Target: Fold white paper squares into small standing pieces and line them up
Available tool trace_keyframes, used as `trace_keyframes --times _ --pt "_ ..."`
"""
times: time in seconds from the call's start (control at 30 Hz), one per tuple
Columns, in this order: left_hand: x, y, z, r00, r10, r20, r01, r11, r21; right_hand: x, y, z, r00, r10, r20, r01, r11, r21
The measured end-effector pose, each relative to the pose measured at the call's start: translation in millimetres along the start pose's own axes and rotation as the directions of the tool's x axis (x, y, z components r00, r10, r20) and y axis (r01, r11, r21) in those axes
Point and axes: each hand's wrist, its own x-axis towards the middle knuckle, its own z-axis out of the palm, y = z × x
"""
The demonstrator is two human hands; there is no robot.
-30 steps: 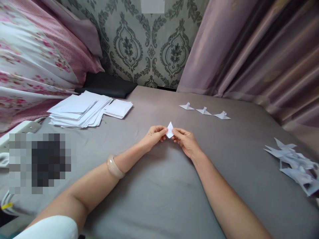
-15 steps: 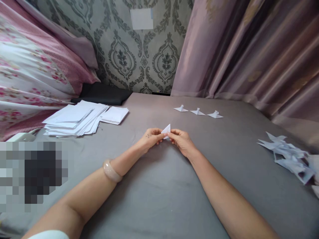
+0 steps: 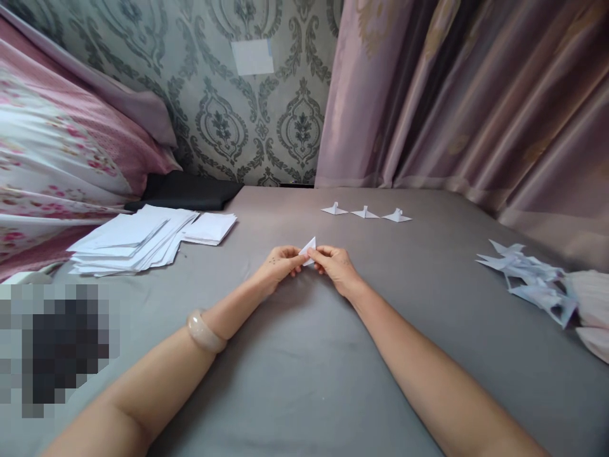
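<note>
Patterned grey wallpaper (image 3: 221,127) covers the far wall, with one white sheet (image 3: 253,57) fixed on it; a mauve curtain (image 3: 428,101) hangs at the far right, and a pink and white floral cloth (image 3: 61,146) drapes down on the left. Before them spreads one broad surface (image 3: 295,374) covered in grey fabric.

Two bare hands meet near the middle of it. The left hand (image 3: 278,261) and the right hand (image 3: 335,263) are both closed on one small folded paper (image 3: 311,245), pinching it between thumbs and fingers, one point of it upward. One pale bangle (image 3: 205,331) circles the left forearm.

Beyond the hands, slightly right, three folded paper birds stand in a row: a left bird (image 3: 335,209), a middle bird (image 3: 365,213) and a right bird (image 3: 398,216). Farther right lies one heap of folded papers (image 3: 530,279), overlapping too much to count, beside a pale cloth (image 3: 592,301) at the edge.

On the left are two stacks of white paper, one large stack (image 3: 128,241) and one small stack (image 3: 209,228) next to it, their sheets uncountable. Behind them lies one black item (image 3: 190,192).
</note>
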Motion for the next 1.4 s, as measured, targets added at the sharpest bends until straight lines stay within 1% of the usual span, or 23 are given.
trace_keyframes --times 0.13,0.27,0.4,0.77,1.03,1.4 --pt "0.2 -0.5 0.2 1.000 0.000 0.027 0.000 1.000 -0.007 -1.3 -0.1 -1.0 1.000 -0.009 -0.006 0.009 1.000 -0.007" --pt "0.2 0.0 -0.2 0.999 -0.006 0.042 0.005 1.000 0.020 -2.2 -0.5 -1.2 1.000 -0.021 -0.008 0.021 1.000 -0.021" --pt "0.2 0.0 -0.7 0.998 0.014 0.068 -0.017 0.999 0.041 -1.5 1.3 -1.1 0.999 -0.032 -0.008 0.032 0.999 -0.038" --pt "-3.3 0.6 1.0 0.997 0.022 0.068 -0.026 0.998 0.048 -3.0 2.9 -1.0 0.999 -0.052 -0.009 0.051 0.996 -0.076" --pt "2.7 -6.0 -1.2 0.996 0.048 0.073 -0.050 0.998 0.029 -3.2 1.6 0.5 0.998 -0.058 -0.013 0.056 0.993 -0.102" --pt "1.6 -3.0 -0.4 0.997 0.026 0.069 -0.028 0.999 0.027 -2.0 3.6 1.3 0.998 -0.061 -0.004 0.060 0.988 -0.140"
